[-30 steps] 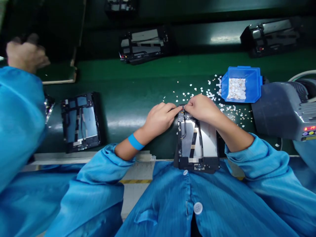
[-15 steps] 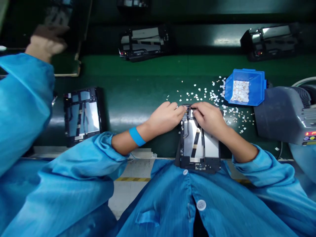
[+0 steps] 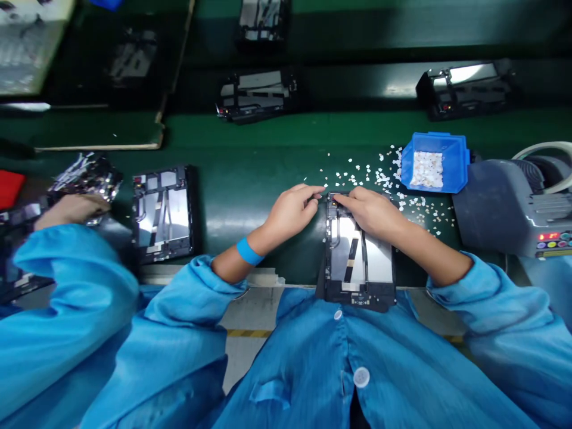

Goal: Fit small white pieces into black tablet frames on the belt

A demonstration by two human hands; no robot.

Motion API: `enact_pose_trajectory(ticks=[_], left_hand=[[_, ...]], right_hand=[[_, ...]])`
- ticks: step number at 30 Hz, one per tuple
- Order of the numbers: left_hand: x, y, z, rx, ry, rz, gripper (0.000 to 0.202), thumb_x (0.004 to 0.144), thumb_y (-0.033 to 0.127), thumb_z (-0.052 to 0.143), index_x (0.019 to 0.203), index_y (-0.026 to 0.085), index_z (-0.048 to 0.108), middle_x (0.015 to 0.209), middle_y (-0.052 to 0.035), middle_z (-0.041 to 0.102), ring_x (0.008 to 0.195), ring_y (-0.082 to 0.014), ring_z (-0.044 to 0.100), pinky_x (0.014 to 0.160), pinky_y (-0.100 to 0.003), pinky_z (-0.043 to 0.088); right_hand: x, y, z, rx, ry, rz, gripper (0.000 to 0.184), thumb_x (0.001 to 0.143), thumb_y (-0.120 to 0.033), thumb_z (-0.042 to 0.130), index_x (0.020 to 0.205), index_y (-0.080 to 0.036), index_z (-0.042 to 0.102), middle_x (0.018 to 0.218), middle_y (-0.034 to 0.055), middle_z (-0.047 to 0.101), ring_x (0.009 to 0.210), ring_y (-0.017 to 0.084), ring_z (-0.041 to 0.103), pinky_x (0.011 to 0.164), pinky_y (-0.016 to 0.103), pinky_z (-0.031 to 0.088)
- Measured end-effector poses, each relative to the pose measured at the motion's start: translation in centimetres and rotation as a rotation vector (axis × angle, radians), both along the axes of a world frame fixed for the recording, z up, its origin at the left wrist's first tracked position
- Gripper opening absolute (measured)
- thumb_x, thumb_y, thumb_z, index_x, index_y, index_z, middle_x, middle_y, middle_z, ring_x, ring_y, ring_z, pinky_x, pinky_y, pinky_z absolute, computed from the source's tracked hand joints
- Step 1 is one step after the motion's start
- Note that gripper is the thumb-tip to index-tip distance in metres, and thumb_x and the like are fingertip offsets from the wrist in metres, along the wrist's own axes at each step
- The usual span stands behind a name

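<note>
Two bare hands are at the top end of an opened tablet (image 3: 379, 256) in the head view, the only one. The tablet lies face-up with its internals exposed at the near edge of the green workbench (image 3: 250, 167), and its lower end seems to jut past that edge against the blue smock (image 3: 308, 345). A bump from the wearer's body could therefore shove or tip it.

The right hand (image 3: 373, 208) has its forefinger laid on the tablet's upper left corner. Whether anything is pinched beneath, I cannot tell. Too much force there could harm the small parts, and a sideways slip could catch the black-and-tan ribbon cable (image 3: 351, 260) below.

The left hand (image 3: 292, 211) is just beside that corner, with a narrow gap between thumb and forefinger. A white speck shows at the fingertip, but I cannot tell whether it is held or lies behind; if held, such a loose grip might drop it into the internals.

Scattered white scraps (image 3: 384, 179) lie close to the right hand, near the blue bin (image 3: 458, 161). A sweep of that forearm could drag some onto the tablet. Well apart, a co-worker's hand (image 3: 75, 208) reaches beside another tablet (image 3: 163, 214); a careless sleeve might nudge it.
</note>
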State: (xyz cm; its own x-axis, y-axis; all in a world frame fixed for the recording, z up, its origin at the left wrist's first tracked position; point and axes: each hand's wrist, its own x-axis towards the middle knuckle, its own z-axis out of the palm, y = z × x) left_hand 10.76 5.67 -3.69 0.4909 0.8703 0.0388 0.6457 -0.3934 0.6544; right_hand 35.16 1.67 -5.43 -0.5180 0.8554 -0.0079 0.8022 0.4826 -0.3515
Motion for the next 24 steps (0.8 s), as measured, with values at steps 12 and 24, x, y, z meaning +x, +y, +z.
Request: enact_pose_trajectory(ticks=[12,24], left_hand=[[2.2,1.7,-0.2,-0.280,-0.016,0.044,0.025,0.093,0.026,0.062,0.111,0.015,0.076,0.093,-0.0051,0.078,0.078,-0.0176,0.066,0.068,-0.029,0.046],[2.6,5.8,-1.7,-0.557,-0.050,-0.072,0.022,0.082,0.043,0.073,0.086,0.022,0.071,0.076,-0.0028,0.072,0.068,-0.0202,0.063,0.056,-0.031,0.043]], right_hand=[[-0.3,0.2,1.8,0.034,-0.148,0.074,0.047,0.101,-0.012,0.045,0.142,-0.026,0.064,0.116,0.0134,0.064,0.089,0.025,0.056,0.074,0.035,0.040],[13.4,-19.4,4.4,0.179,1.181,-1.274,0.020,0.088,-0.042,0.073,0.087,-0.025,0.063,0.063,-0.0053,0.060,0.046,0.010,0.048,0.044,0.023,0.039]])
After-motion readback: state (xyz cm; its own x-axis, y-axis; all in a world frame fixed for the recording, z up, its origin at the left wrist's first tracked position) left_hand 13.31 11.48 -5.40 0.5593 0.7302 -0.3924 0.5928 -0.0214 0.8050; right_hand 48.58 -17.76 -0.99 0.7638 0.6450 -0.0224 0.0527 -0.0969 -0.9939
